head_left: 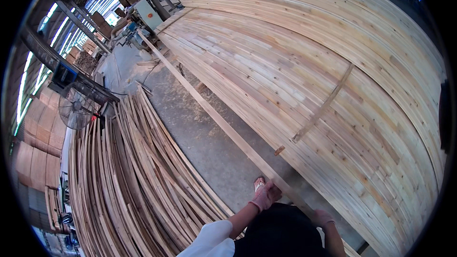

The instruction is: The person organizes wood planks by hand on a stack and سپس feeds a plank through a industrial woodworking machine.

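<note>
A long, narrow wooden board stretches from in front of my body to a machine at the far left. My left hand, in a pinkish glove, is closed around the board's left edge. Farther down, close to my body, my right hand, also gloved, grips the same board near its near end. The right fingers are partly blurred and hidden. Just right of the board lies a large stack of jointed wooden panels.
Loose wooden strips lie in a long pile on my left. A standing fan is beyond it. Sawdust covers part of the concrete floor. A grey control cabinet stands by the machine. Two short wood pieces rest on the panels.
</note>
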Demonstrator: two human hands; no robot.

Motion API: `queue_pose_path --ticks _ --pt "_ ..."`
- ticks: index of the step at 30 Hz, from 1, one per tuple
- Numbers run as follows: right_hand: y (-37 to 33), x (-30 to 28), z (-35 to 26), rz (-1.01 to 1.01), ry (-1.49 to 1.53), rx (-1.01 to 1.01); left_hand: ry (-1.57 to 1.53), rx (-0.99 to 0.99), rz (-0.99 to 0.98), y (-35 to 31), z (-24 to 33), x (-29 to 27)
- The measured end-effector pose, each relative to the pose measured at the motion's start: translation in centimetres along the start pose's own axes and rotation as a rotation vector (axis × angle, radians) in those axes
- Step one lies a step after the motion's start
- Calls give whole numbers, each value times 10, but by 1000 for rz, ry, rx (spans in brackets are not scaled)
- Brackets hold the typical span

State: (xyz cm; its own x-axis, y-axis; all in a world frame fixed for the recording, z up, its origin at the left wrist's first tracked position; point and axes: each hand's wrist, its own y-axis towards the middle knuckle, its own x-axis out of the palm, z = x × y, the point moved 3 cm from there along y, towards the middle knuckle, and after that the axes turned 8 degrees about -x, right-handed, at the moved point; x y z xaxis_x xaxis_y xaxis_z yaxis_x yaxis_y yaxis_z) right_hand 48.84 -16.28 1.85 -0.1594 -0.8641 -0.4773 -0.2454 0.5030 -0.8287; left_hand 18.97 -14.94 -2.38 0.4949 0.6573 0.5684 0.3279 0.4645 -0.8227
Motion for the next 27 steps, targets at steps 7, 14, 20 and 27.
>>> queue_pose_path --ticks 7,14,20,27 --pt "-21 -64 -117 98 415 -459 444 -56 -400 -2 -66 28" --pt "-70 -52 15 404 545 -183 -197 67 -496 -4 15 51" --pt "-197 18 250 268 61 408 -242 138 -403 -54 50 120" --pt "-294 28 259 609 23 526 -155 57 -396 -88 52 157"
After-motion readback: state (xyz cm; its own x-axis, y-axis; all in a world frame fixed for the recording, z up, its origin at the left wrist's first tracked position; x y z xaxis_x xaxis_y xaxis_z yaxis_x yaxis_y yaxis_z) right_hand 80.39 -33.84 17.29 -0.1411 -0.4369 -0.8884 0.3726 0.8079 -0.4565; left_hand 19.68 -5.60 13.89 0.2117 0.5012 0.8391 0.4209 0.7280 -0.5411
